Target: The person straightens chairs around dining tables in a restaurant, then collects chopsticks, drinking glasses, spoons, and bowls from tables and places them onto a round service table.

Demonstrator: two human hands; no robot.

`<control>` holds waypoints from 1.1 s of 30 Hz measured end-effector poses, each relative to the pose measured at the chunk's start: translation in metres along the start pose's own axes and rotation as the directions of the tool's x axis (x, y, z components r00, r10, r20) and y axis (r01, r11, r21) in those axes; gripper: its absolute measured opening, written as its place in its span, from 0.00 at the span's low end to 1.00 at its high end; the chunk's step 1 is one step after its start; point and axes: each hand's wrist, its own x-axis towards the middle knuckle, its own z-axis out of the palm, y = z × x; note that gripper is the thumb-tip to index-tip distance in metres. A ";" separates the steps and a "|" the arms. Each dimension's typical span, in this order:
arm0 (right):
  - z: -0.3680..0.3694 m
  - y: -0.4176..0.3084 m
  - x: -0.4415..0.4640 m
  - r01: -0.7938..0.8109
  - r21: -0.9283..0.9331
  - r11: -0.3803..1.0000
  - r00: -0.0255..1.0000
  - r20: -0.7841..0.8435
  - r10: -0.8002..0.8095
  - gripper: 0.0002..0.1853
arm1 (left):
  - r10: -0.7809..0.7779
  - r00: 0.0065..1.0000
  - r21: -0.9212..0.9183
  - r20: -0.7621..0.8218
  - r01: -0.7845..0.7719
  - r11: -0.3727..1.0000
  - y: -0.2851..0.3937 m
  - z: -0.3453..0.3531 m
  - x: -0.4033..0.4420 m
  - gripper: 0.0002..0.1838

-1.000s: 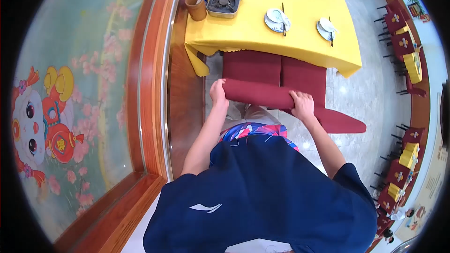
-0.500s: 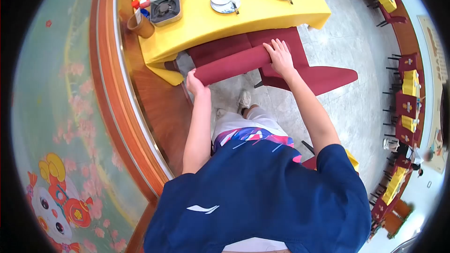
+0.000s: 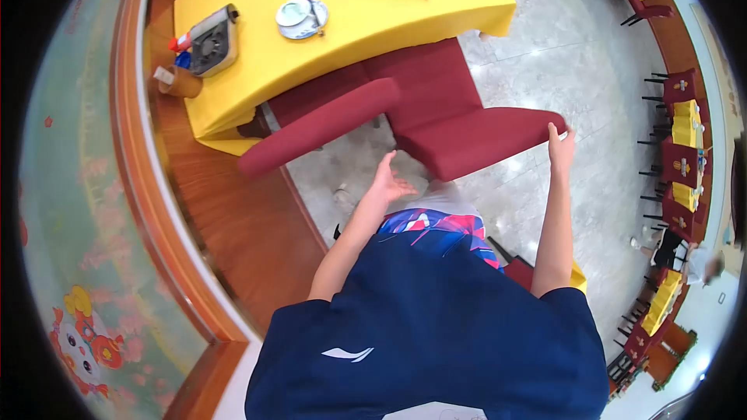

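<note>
Two dark red chairs stand against the front side of the yellow-covered table. My left hand (image 3: 391, 183) is off the left chair (image 3: 319, 126), with its fingers apart and nothing in it, over the floor below the chairs. At the far end of the right chair's backrest (image 3: 498, 136), my right hand (image 3: 562, 144) touches or nearly touches the tip, fingers partly spread. The right chair is turned at an angle to the left one, its seat (image 3: 437, 78) partly visible.
On the yellow table (image 3: 373, 19) are plates (image 3: 302, 19) with chopsticks, a portable stove (image 3: 213, 45) and a brown cup (image 3: 184, 84). A wooden wall panel (image 3: 233, 218) runs along the left. Further tables with chairs and a person (image 3: 698, 263) are far right.
Both hands have let go of the left chair's backrest. My left hand moved right and down, and my right hand moved right to the other backrest. The view has turned and shifted right.
</note>
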 end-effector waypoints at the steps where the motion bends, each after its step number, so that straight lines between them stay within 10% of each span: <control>1: 0.012 0.037 0.031 -0.059 0.148 0.987 0.998 0.026 0.056 0.41 | -0.091 0.996 0.026 -0.017 0.092 0.995 -0.017 0.029 -0.006 0.43; 2: -0.007 -0.006 0.021 -0.338 0.347 0.875 0.935 0.229 0.271 0.43 | -0.095 0.995 0.012 -0.027 0.095 0.995 -0.035 0.044 -0.011 0.43; 4: 0.010 0.030 0.072 -0.499 0.559 0.662 0.854 0.448 0.265 0.44 | 0.004 0.886 0.034 0.464 -0.022 0.999 -0.063 0.074 -0.020 0.39; 8: 0.008 0.014 0.092 -0.588 0.424 0.688 0.694 0.703 0.159 0.26 | 0.089 0.957 -0.177 0.277 -0.041 0.983 -0.076 0.087 -0.041 0.32; 14: 0.033 0.020 0.127 -0.440 0.488 0.753 0.732 0.681 -0.013 0.10 | 0.148 0.946 -0.269 0.289 -0.068 0.961 -0.083 0.101 -0.044 0.32; 33: 0.066 -0.060 0.310 -0.222 0.371 0.902 0.721 0.685 -0.104 0.11 | 0.106 0.981 -0.333 0.159 -0.048 0.942 -0.064 0.248 -0.020 0.28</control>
